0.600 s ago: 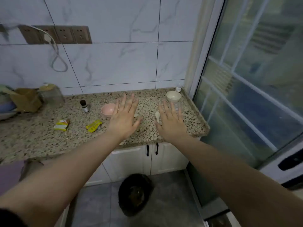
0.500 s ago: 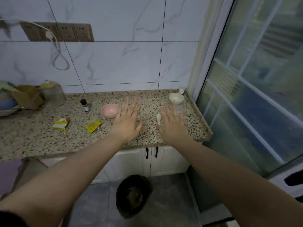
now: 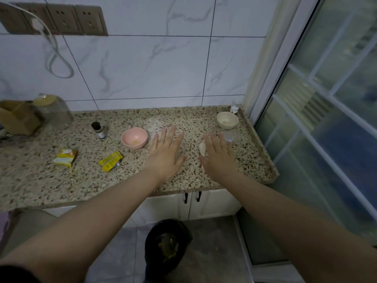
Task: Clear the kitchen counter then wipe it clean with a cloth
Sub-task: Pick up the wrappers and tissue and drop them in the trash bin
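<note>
- Though two yellow packets [image 3: 66, 158] [image 3: 111, 161] lie near the counter's front edge at its left half, their print is too blurred to read, and the pale label on the small dark bottle [image 3: 99, 130] behind them is no clearer.
- The speckled stone counter [image 3: 85, 180] carries everything; no cloth can be made out on it.
- The left hand [image 3: 166, 154] is stretched out flat, palm down, fingers straight and spread, holding nothing, over the middle of the counter.
- The pink bowl [image 3: 134, 138] stands just beside that hand's outer fingers, on its left; whether they touch cannot be told.
- The right hand [image 3: 220, 158] is likewise flat and spread, palm down, gripping nothing, nearer the counter's right edge.
- A pale spoon [image 3: 202, 148] lies just beside this hand's forefinger, partly hidden under it.
- A clear glass [image 3: 229, 136] stands at the right hand's fingertips, and the cream bowl [image 3: 227, 120] stands beyond it, near the back right corner.
- Both forearms reach forward, bare, from the lower corners of the view.
</note>
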{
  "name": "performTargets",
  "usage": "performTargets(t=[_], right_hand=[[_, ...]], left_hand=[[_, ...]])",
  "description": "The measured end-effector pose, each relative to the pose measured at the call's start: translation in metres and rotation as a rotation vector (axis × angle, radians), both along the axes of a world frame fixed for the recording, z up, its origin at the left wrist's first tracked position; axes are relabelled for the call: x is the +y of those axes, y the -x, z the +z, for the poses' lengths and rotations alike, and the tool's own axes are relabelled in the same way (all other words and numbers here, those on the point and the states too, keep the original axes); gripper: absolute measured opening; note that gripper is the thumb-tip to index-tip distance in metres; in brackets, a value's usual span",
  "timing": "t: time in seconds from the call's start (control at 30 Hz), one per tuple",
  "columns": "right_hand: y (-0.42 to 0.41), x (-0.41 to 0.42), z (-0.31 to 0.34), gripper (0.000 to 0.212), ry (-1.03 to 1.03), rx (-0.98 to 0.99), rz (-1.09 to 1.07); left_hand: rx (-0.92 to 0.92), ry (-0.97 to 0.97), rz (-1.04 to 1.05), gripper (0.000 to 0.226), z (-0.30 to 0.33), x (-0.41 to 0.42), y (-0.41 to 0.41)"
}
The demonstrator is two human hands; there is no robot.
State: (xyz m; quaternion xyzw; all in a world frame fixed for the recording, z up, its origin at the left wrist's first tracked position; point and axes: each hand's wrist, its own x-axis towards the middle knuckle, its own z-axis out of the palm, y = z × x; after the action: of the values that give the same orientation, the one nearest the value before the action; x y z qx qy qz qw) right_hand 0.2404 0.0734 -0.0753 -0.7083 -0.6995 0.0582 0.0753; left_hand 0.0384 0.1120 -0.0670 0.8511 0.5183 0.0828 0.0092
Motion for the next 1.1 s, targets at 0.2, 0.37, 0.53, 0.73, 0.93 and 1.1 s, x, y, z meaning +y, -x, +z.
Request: performTargets(t=[0.2,0.37,0.53,0.73,0.93,1.1], right_hand=[[0.016,0.03,0.009,0.069,0.024,0.027,-0.12],[0.028,0.043,0.019,0.07,0.021,-0.006,-0.166],[0.028,0.048,0.017,0.071,0.064,-0.03,-0.216],[0.019,0.059,0.011,0.072,0.094,-0.019,-0.249],[-0.002,0.082,0.0,0.072,0.124,-0.023,-0.234],[-0.027,0.108,-0.018,0.072,0.138,-0.043,-0.179]], left_hand=[[0.048,-0.032,-0.108,0.073,0.0,0.052,0.015],[0.005,-0.052,-0.188,0.07,0.008,0.083,0.02],[-0.044,-0.014,-0.264,0.069,0.002,0.102,0.015],[-0.046,0.029,-0.295,0.07,-0.004,0.119,0.011],[0.007,0.061,-0.282,0.07,-0.01,0.138,-0.008],[0.043,0.056,-0.25,0.071,-0.025,0.152,-0.029]])
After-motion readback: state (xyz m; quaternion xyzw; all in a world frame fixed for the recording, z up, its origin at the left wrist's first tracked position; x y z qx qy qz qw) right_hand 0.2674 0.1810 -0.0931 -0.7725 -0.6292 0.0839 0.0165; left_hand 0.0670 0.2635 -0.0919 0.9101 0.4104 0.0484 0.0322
